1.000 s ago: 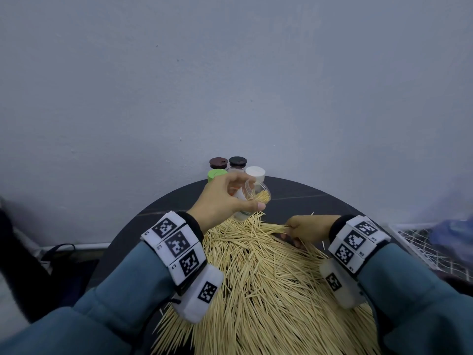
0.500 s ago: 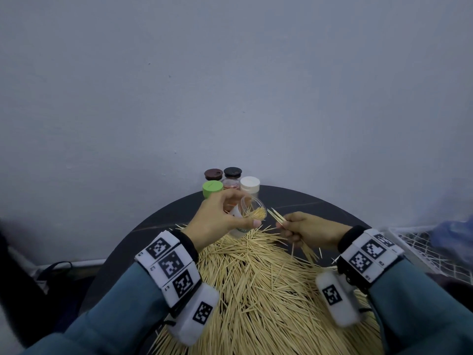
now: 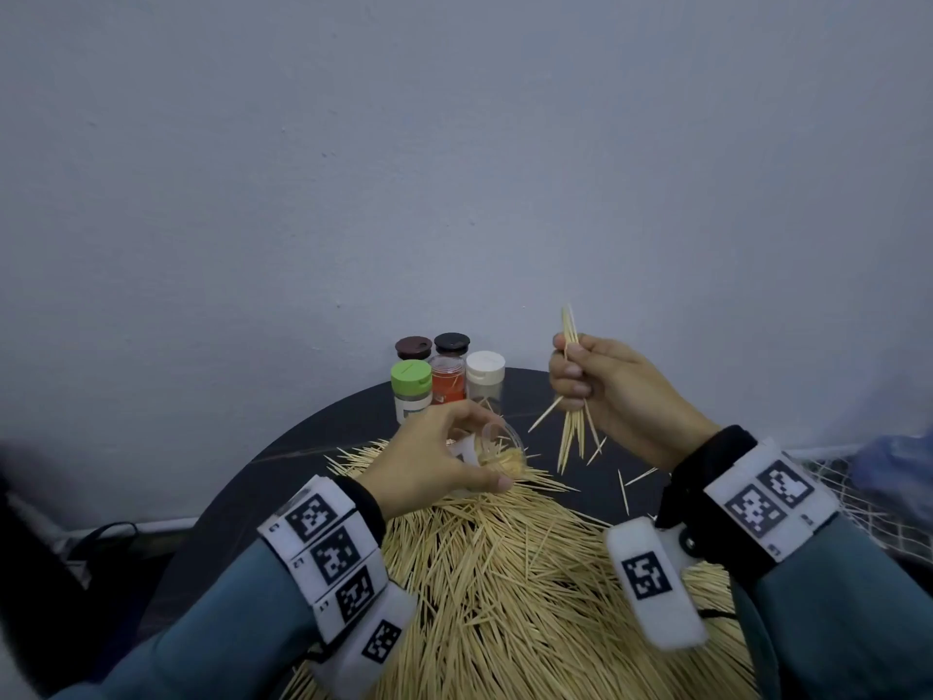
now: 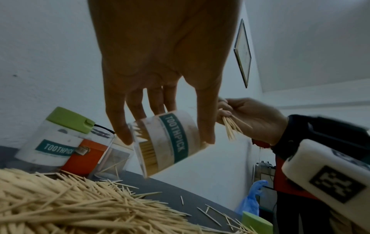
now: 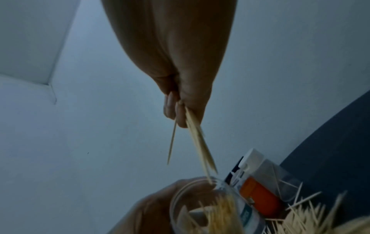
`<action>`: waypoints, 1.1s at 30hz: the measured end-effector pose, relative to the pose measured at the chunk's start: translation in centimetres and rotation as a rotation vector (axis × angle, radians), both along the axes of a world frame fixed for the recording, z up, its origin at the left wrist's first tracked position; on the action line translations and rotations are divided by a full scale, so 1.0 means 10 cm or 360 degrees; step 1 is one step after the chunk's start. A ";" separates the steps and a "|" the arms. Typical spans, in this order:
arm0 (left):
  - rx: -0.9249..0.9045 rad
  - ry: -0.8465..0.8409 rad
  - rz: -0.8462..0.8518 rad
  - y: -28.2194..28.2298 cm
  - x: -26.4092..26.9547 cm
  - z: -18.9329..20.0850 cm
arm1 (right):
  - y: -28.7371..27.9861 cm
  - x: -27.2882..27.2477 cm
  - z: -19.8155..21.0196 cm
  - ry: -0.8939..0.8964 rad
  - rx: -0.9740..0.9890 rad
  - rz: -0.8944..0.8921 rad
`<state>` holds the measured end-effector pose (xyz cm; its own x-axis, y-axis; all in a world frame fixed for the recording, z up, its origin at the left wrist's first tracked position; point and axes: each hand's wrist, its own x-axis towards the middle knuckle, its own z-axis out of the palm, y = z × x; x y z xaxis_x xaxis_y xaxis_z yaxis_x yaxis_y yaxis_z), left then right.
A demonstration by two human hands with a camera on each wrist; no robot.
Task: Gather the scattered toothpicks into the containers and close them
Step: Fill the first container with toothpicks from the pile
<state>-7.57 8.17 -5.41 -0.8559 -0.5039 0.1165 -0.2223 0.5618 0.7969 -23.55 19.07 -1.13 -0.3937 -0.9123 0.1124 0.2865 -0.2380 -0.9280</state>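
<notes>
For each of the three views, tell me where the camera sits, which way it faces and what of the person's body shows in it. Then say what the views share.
Head: worn on the head, facing forward and down at the toothpick pile; both hands and sleeves show.
Left wrist: looks along the left hand at the open jar in its grip; the right hand shows beyond.
Right wrist: looks along the right hand at its toothpick bunch, above the jar mouth.
Shared: all three show the jar, the bunch and the closed containers.
</notes>
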 end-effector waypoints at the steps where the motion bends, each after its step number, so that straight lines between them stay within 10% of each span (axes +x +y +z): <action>1: -0.0032 -0.0033 -0.0026 0.02 0.00 0.00 | -0.01 0.04 -0.01 0.0021 0.0023 0.0016; 33: 0.0725 0.0031 -0.0058 0.18 -0.04 0.04 | -0.11 0.32 -0.23 -0.0143 -0.0165 -0.0384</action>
